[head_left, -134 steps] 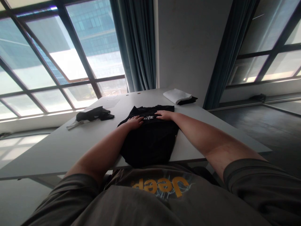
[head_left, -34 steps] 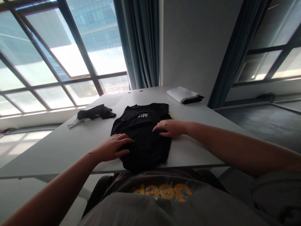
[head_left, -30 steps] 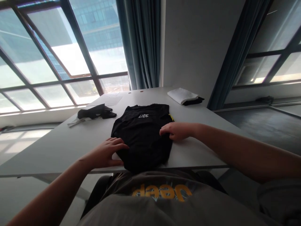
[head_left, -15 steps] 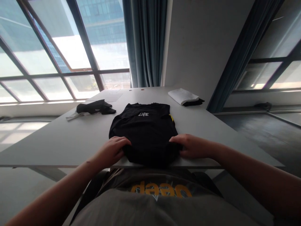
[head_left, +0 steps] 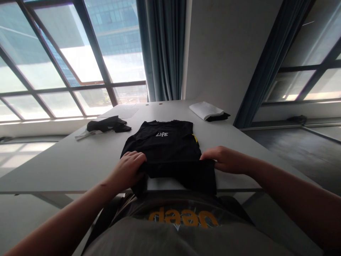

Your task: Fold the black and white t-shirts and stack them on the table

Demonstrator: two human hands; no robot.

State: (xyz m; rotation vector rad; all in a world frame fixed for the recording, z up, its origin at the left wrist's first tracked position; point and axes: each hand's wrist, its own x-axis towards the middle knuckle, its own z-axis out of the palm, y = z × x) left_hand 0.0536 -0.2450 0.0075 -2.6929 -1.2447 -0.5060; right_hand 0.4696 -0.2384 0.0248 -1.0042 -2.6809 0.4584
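A black T-shirt (head_left: pixel 165 147) with small white lettering and a yellow patch at its right side lies on the white table (head_left: pixel 85 163). My left hand (head_left: pixel 130 166) is closed on the shirt's near left part. On the other side, my right hand (head_left: pixel 227 160) pinches the near right part between thumb and fingers. Between both hands the cloth is raised and pulled straight, and its lower end hangs at the table's front edge. My fingertips are partly hidden by the fabric.
Crumpled black and white cloths (head_left: pixel 106 125) lie on the left of the table. At the back right is a folded white cloth (head_left: pixel 206 110) with black fabric under it. Windows and a blue curtain (head_left: pixel 165 53) stand beyond the table.
Both hands have lifted the near part of the T-shirt, and the cloth between them is now stretched into a straight fold. My right hand has moved slightly to the right.
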